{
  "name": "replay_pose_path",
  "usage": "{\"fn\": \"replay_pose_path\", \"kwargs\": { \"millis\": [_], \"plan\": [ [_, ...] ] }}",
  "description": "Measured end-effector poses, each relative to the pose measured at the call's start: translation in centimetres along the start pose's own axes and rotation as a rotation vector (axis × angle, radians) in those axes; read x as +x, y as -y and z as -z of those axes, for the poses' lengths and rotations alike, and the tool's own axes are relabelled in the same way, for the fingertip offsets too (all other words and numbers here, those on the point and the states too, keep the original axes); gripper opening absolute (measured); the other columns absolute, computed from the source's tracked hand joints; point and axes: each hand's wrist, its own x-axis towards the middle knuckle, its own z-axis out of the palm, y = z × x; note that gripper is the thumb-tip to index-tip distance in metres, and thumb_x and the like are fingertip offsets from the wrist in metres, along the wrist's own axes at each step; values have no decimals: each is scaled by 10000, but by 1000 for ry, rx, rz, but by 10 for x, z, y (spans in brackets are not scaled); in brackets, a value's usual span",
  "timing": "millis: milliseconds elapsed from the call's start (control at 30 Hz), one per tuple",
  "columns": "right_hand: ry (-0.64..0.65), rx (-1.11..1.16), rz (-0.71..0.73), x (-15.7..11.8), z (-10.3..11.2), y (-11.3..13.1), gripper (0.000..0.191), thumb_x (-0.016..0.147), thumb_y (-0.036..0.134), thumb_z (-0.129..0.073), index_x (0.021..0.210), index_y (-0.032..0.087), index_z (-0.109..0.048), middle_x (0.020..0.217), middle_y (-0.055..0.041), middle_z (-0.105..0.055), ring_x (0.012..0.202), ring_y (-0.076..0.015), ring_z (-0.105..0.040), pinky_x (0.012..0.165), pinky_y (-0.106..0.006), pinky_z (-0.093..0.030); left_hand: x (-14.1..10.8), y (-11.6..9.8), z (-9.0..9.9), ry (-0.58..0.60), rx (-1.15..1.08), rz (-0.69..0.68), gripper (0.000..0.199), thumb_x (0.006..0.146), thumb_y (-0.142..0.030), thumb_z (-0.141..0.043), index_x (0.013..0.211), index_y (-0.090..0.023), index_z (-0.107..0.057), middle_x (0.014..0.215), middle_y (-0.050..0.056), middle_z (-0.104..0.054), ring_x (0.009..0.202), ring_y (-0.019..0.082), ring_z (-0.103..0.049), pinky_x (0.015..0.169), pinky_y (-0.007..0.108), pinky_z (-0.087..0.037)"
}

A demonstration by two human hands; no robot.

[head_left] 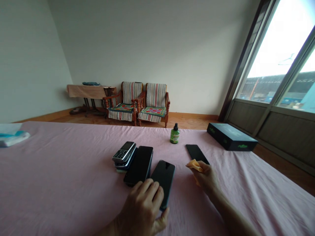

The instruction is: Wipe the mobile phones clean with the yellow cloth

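My left hand (146, 205) is closed around the lower left edge of a dark smartphone (165, 178), its thumb at the bottom end. Just left of that phone lies a stack topped by a black smartphone (139, 164). Beside it, a keypad phone (125, 151) tops another pile. In my right hand (205, 177) is a crumpled orange cloth (195, 165), pinched between the fingers. Behind this hand another black phone (197, 153) lies flat, its near end partly hidden. A green bottle with a black top (175, 134) stands upright beyond the phones.
A black box (231, 136) rests at the right far edge of the pink cloth surface (61, 177). A white and blue packet (13, 135) lies at the far left. Two wooden chairs (152, 111) and a covered table (86, 91) stand by the wall.
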Motion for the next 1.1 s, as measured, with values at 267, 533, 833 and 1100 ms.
{"fn": "replay_pose_path", "kwargs": {
  "millis": [267,533,833,1100],
  "plan": [
    [30,-73,204,-3,2,8,203,748,292,-560,698,190,-728,742,-33,-676,649,-186,-625,571,-258,-431,1,-5,-14,-20,-215,-113,518,816,-592,-627,1069,-140,-610,1041,100,-675,929,248,-619,812,344,-531],
    [110,-109,405,-14,-16,16,235,844,228,-521,950,204,-729,894,-64,-691,799,-192,-653,701,-269,-500,-8,-8,-10,71,-336,85,335,666,-271,-837,906,-187,-618,932,28,-640,868,225,-578,815,352,-495],
    [110,-270,548,-9,-25,18,241,831,112,-493,826,205,-715,839,-60,-665,791,-188,-592,699,-275,-460,-5,-8,-8,104,-342,14,224,770,-247,-746,946,-184,-621,920,37,-651,871,218,-581,812,333,-507],
    [200,-428,602,3,-52,34,313,824,-3,-482,703,187,-700,774,-60,-617,783,-192,-527,658,-276,-400,-9,0,-18,109,-294,-99,244,798,-321,-734,941,-156,-625,906,54,-667,888,219,-590,839,330,-508]
  ]
}}
